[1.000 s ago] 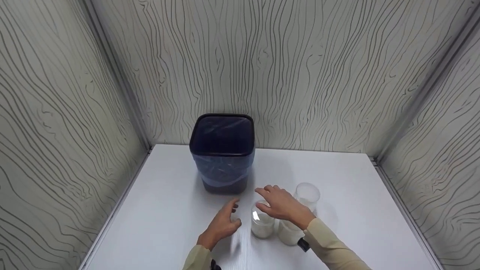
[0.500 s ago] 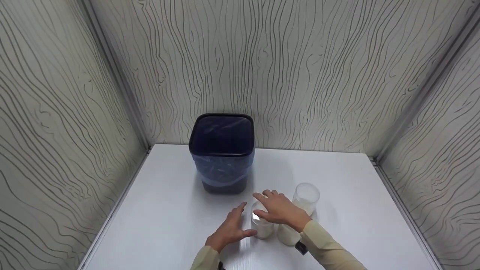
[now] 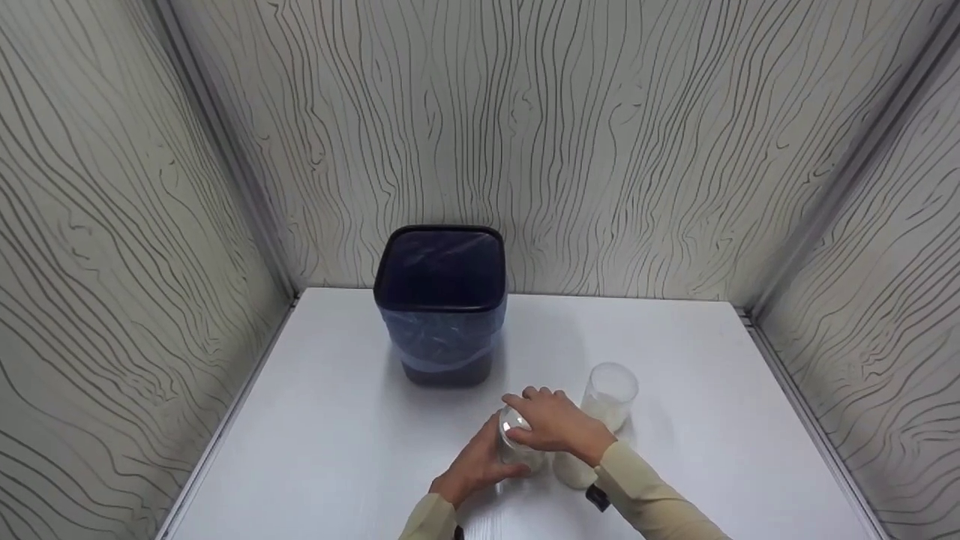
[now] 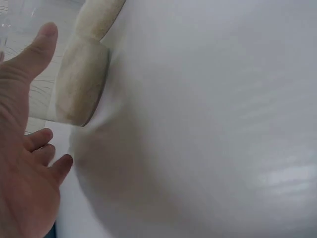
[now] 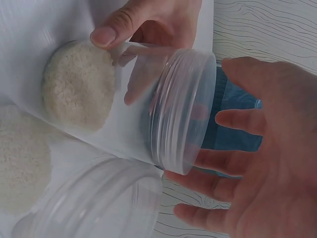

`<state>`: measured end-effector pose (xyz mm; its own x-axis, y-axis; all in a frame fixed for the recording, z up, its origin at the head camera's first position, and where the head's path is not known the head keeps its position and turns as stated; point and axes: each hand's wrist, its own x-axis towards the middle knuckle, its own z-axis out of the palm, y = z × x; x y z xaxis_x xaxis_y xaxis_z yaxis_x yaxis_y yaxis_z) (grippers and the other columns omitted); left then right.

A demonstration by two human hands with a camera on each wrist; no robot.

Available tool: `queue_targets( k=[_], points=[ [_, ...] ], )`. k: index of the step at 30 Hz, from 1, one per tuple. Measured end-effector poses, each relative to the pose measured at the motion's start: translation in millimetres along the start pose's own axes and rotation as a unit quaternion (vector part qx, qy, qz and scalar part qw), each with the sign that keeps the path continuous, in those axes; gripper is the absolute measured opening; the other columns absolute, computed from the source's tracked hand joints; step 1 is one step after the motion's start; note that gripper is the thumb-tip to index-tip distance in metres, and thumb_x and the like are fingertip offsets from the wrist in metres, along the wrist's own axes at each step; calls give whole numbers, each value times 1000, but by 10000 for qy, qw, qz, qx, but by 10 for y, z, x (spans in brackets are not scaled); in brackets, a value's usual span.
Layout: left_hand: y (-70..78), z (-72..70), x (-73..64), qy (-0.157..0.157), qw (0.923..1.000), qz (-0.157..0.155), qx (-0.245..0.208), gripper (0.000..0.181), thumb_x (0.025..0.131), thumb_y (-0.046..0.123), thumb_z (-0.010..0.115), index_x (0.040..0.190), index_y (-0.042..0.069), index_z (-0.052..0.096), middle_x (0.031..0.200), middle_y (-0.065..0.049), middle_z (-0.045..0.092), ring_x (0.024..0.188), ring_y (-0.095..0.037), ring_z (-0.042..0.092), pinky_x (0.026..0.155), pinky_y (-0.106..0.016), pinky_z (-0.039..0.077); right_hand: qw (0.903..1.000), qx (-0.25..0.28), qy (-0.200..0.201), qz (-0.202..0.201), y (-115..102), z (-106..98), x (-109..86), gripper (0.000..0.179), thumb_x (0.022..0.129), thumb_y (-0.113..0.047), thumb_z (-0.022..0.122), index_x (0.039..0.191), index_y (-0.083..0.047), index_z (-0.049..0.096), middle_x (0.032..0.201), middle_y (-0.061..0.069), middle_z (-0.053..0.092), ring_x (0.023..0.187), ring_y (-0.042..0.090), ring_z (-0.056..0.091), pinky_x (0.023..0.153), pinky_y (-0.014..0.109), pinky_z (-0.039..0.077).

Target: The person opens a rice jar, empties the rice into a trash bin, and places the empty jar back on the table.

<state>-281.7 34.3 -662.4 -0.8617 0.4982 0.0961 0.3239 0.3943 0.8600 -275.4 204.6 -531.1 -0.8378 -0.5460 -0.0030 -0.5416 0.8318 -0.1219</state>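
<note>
A clear jar (image 3: 514, 444) with white rice in its bottom stands upright on the white table. In the right wrist view, the rice (image 5: 79, 84) lies below a ridged clear lid (image 5: 185, 109). Round the jar's left side, my left hand (image 3: 474, 463) holds it, thumb (image 5: 119, 27) on the near side and fingers behind. Above the jar is my right hand (image 3: 559, 424), its fingers spread around the lid and loosely extended. To the right are a second jar of rice (image 3: 574, 471), partly hidden by my right arm, and another clear jar (image 3: 611, 394) behind it.
A dark square bin (image 3: 442, 341) lined with a blue bag stands behind the hands, near the back wall. Wood-grain patterned panels (image 3: 480, 135) enclose the white table (image 3: 330, 390) at the back and both sides.
My left hand has moved right and slightly forward, from beside the jar to a hold around it. My right hand has lowered a little over the lid.
</note>
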Motion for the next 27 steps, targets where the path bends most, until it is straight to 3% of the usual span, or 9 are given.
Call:
queue_targets(
  k=[3,7,16,27],
  points=[
    [1,45,15,23,9998,-142,-100,107,72,41,84,156,25,21,158,1,36,146,-24,36,118,-47,30,10000,60,-44,35,-7,15,-8,51,88,-42,61,131,-14,59,108,15,64,89,32,61,70,50,49],
    [2,99,26,53,9995,-244,-209,107,73,43,83,157,22,20,158,1,36,145,-22,36,118,-46,30,9996,211,-143,131,-11,40,-17,56,87,-45,64,132,-13,57,112,18,63,92,34,60,74,53,51],
    [-20,171,25,196,9998,74,-10,104,77,46,79,155,11,20,153,-7,43,138,-25,47,113,-44,39,9973,461,-515,238,-10,147,-34,75,82,-54,68,142,-12,49,132,24,55,113,43,55,82,56,52],
    [-22,135,99,298,9993,35,218,101,76,46,80,152,7,26,148,-10,49,134,-26,50,109,-46,42,9974,717,-69,25,68,172,-6,71,80,-47,71,139,-11,52,123,22,57,102,38,56,78,51,53]
  ],
)
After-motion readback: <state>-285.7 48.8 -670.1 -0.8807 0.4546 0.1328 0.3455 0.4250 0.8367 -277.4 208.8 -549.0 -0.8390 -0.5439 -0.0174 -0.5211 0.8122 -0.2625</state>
